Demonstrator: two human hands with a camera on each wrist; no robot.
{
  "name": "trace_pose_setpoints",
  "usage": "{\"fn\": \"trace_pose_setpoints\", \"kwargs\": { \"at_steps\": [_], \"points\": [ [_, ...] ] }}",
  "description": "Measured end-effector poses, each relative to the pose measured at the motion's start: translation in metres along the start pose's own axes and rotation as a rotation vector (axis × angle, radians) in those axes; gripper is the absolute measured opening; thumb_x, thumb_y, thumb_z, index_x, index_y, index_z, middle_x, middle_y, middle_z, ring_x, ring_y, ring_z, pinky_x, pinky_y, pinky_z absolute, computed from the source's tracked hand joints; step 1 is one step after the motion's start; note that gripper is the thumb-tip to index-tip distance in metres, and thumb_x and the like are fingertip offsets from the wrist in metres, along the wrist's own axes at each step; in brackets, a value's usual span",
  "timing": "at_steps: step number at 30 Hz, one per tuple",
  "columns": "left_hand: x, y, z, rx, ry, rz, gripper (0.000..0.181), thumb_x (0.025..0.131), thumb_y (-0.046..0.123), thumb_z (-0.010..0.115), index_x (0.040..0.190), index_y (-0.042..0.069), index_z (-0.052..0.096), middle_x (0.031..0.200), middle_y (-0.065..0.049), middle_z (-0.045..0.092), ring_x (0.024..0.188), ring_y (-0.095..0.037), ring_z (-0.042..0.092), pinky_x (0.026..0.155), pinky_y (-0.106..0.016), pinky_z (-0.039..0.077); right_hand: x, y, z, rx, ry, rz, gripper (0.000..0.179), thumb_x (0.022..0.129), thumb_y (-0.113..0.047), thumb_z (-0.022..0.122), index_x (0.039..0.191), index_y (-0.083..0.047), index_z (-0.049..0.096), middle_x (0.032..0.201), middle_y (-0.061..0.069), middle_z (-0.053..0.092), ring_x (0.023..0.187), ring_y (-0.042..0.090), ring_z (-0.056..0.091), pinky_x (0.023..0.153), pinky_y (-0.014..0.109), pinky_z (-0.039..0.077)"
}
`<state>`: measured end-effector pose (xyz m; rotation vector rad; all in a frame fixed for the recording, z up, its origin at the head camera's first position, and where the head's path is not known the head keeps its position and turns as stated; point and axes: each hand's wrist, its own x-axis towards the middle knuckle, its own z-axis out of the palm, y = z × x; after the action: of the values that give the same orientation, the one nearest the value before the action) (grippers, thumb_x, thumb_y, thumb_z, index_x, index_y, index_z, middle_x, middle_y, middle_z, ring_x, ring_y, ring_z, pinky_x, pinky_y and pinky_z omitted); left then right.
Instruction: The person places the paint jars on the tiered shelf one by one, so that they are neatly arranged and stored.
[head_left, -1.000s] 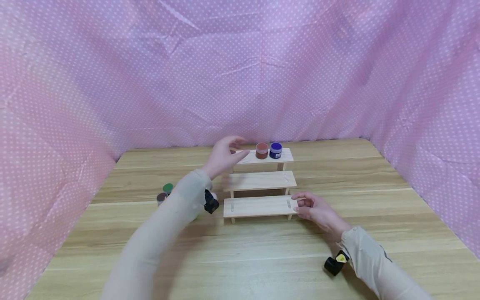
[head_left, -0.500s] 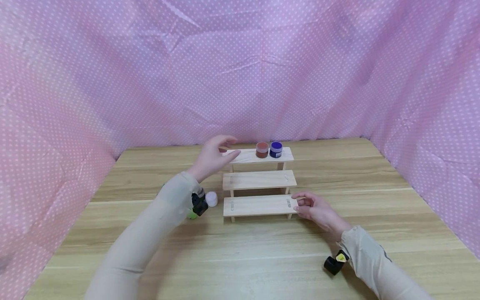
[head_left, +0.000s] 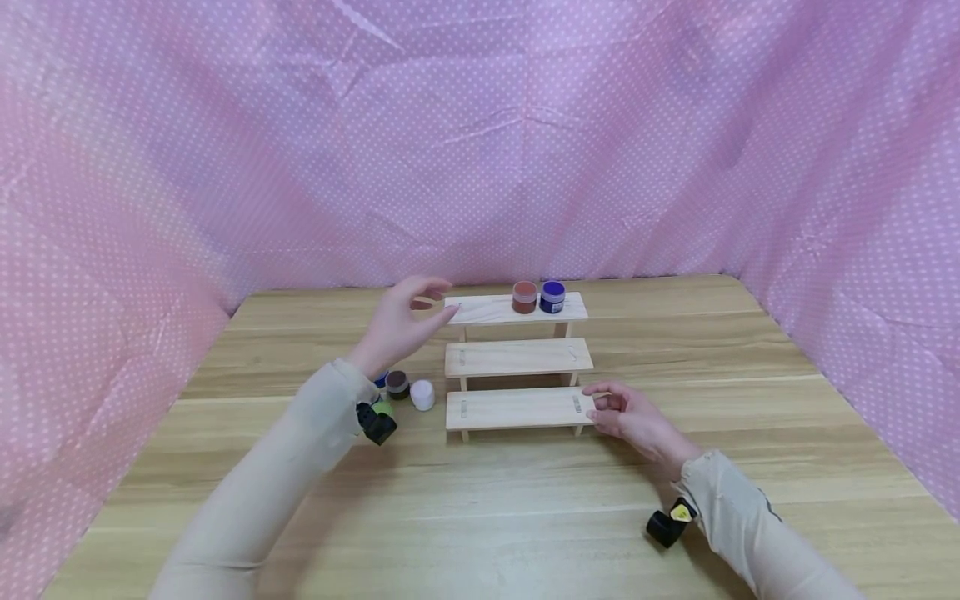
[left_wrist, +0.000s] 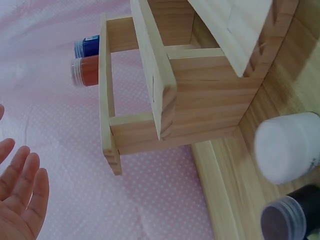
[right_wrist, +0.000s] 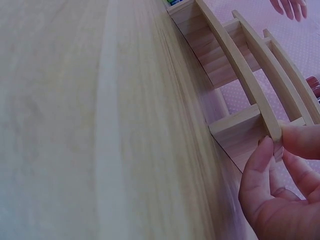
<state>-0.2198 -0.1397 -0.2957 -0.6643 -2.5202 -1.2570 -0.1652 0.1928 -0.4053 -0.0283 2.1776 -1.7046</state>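
Observation:
A three-tier wooden display stand (head_left: 517, 358) stands on the table. On its top tier sit a reddish-brown paint jar (head_left: 524, 298) and a dark blue paint jar (head_left: 552, 298), side by side. My left hand (head_left: 401, 321) hovers by the left end of that tier, fingers relaxed, holding nothing; the left wrist view shows its fingers (left_wrist: 22, 185) apart from the wood. With thumb and fingertips, my right hand (head_left: 637, 423) pinches the right end of the lowest tier, plainly seen in the right wrist view, where the hand (right_wrist: 280, 190) grips the board's edge (right_wrist: 267, 122).
Left of the stand, a white jar (head_left: 423, 395) and a dark brown jar (head_left: 397, 384) stand on the wooden table (head_left: 480, 517). A light green jar (head_left: 383, 407) and a blue one (head_left: 381, 379) are partly hidden by my left forearm. Pink dotted cloth (head_left: 480, 167) hangs behind.
My left hand has drawn left from the top tier. The white and dark brown jars have come out from behind that arm. My right hand keeps its place on the lowest tier.

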Motion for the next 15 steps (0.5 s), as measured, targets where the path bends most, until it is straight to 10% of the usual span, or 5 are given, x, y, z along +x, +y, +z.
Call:
{"fn": "trace_pose_setpoints", "kwargs": {
  "at_steps": [15],
  "points": [
    [-0.037, -0.012, -0.015, 0.045, 0.075, -0.009, 0.035, 0.084, 0.012, 0.068, 0.115, 0.001, 0.059, 0.115, -0.016, 0.060, 0.106, -0.028, 0.056, 0.092, -0.045, 0.050, -0.001, 0.000, 0.000, 0.047, -0.021, 0.001, 0.042, 0.088, 0.003, 0.053, 0.128, 0.007, 0.040, 0.106, 0.011, 0.052, 0.086, 0.012, 0.055, 0.077, 0.019, 0.053]
  ]
}}
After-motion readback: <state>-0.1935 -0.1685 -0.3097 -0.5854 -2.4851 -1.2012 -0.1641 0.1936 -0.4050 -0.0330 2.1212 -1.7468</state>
